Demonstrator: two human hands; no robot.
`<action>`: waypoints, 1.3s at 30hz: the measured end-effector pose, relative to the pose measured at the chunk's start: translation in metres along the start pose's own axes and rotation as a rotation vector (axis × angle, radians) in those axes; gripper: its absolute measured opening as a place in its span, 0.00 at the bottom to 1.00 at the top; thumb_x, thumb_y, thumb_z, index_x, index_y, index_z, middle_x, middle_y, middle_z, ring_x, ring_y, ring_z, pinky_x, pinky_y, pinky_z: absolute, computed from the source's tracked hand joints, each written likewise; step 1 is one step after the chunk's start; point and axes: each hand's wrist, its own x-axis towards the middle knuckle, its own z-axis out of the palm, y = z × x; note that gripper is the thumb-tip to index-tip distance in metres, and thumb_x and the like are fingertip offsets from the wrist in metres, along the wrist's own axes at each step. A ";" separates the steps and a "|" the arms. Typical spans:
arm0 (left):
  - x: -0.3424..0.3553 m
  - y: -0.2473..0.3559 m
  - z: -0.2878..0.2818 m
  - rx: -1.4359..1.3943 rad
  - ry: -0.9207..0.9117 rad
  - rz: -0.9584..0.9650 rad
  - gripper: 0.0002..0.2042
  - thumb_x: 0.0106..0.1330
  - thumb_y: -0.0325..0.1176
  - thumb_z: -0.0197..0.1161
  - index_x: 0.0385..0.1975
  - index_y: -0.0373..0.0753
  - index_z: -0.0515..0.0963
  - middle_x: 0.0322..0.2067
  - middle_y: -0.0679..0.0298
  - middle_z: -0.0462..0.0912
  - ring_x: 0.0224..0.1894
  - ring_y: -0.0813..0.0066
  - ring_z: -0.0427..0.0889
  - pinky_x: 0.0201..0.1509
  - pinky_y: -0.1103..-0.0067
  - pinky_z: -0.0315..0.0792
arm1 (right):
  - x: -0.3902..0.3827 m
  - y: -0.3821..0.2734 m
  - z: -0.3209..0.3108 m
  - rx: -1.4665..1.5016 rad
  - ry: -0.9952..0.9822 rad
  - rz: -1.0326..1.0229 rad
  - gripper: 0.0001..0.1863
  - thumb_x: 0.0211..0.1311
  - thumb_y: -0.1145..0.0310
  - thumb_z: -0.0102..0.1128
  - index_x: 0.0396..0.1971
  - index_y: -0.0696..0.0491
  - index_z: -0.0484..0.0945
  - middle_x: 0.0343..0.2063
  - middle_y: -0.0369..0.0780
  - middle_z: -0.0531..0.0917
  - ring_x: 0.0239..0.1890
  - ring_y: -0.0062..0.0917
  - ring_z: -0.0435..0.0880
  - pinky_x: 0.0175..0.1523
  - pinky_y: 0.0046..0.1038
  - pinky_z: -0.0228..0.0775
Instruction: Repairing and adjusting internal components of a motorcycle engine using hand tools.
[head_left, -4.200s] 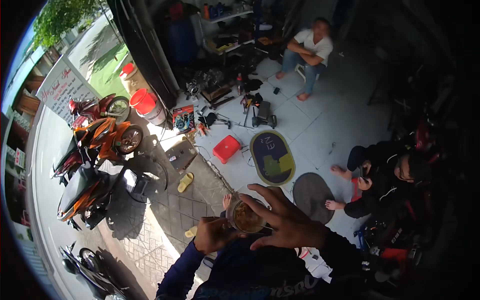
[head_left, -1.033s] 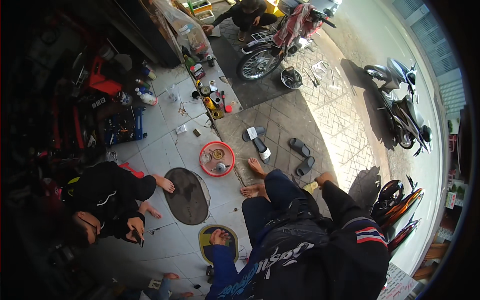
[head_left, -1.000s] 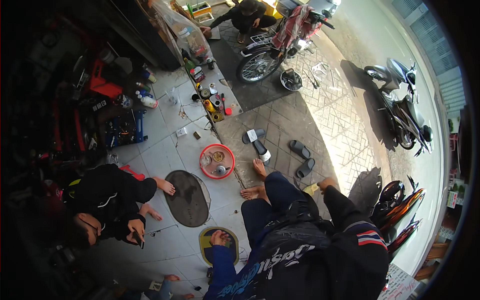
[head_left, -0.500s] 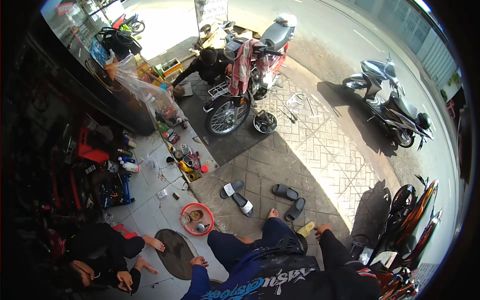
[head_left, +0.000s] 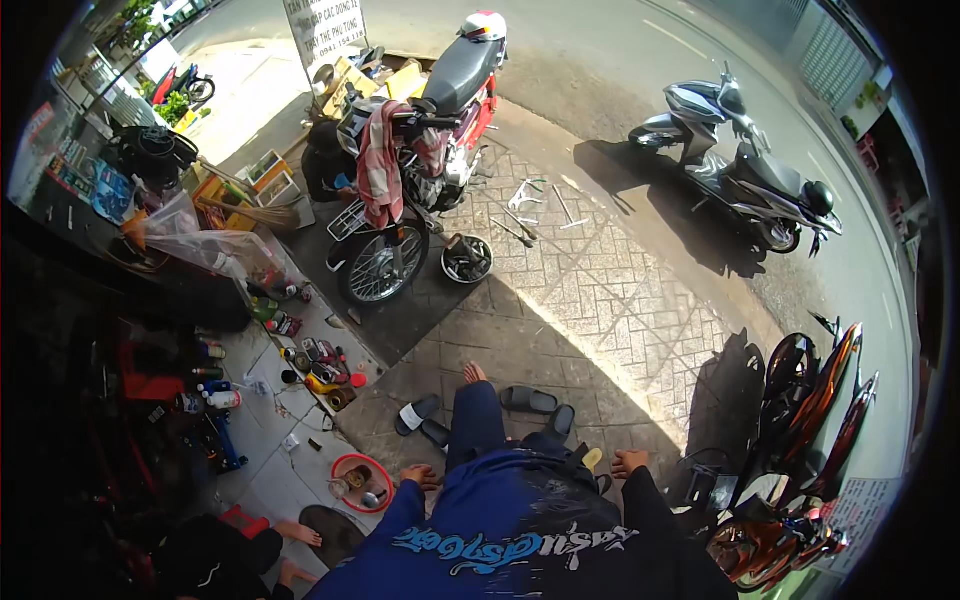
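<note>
Low on our left, the red-rimmed tray sits on the tiled floor, near our left grip.
It carries small cups; our left grip hangs released, fingers loosely bent, and our right grip is likewise released near a yellow slipper. Ahead of us lie dark slippers; farther out, a basin stands beside a motorcycle draped with checked cloth.

Basin red; slippers dark grey; cloth red-white checked; shirt blue and black.
</note>
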 end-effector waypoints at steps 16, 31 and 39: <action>0.232 0.429 0.157 -0.128 0.365 0.252 0.08 0.62 0.27 0.62 0.40 0.40 0.78 0.27 0.55 0.82 0.22 0.59 0.84 0.21 0.65 0.79 | 0.309 -0.413 0.163 -0.158 0.117 -0.104 0.13 0.56 0.70 0.62 0.40 0.61 0.80 0.23 0.46 0.82 0.15 0.31 0.79 0.15 0.30 0.69; 0.638 0.377 0.411 0.382 1.525 0.240 0.10 0.62 0.32 0.60 0.42 0.41 0.73 0.31 0.59 0.79 0.32 0.59 0.80 0.31 0.62 0.74 | 1.029 -0.925 0.660 -1.595 0.096 -1.096 0.43 0.52 0.62 0.60 0.69 0.53 0.55 0.62 0.52 0.64 0.63 0.50 0.64 0.62 0.49 0.64; 0.762 0.398 0.424 1.019 1.785 0.375 0.08 0.64 0.31 0.57 0.42 0.39 0.72 0.36 0.57 0.79 0.37 0.57 0.79 0.40 0.61 0.72 | 1.093 -0.906 0.712 -1.674 0.307 -1.201 0.31 0.57 0.63 0.56 0.61 0.57 0.64 0.56 0.47 0.69 0.62 0.41 0.67 0.64 0.50 0.58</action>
